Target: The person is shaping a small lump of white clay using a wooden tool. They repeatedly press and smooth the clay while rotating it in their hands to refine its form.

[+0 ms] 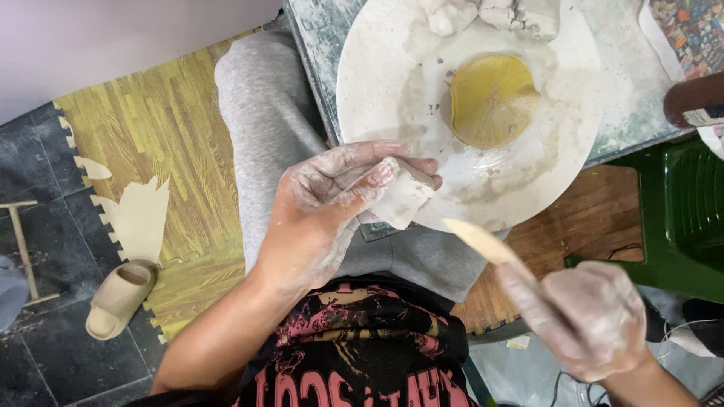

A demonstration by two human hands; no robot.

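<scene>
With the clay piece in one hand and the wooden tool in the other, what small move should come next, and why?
Probably bring the wooden tool in the right hand up to the clay piece in the left hand. Its tip already points at the clay but does not touch it.

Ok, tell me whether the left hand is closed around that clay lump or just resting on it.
Closed around it. The left hand curls its fingers and thumb over the clay lump, lifting it above the lap.
</scene>
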